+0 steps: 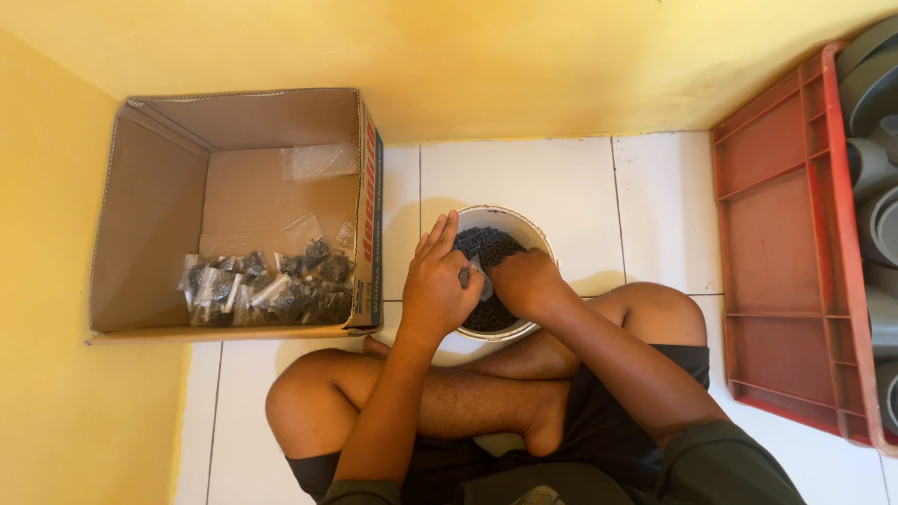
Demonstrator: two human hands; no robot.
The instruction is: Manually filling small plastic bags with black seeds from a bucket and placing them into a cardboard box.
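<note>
A white bucket (pixel 524 222) full of small dark screws (pixel 486 245) stands on the tiled floor in front of my crossed legs. My left hand (pixel 437 283) hovers over the bucket's left rim and pinches a small clear plastic bag (pixel 479 277) at its top. My right hand (pixel 526 281) is curled over the screws, fingers bunched next to the bag's mouth. What the right fingers hold is hidden.
An open cardboard box (pixel 150 206) sits to the left against the yellow wall, with several filled clear bags of dark screws (pixel 267 288) along its near side. A red plastic crate (pixel 781 252) holding grey pipe fittings (pixel 875 103) stands at the right.
</note>
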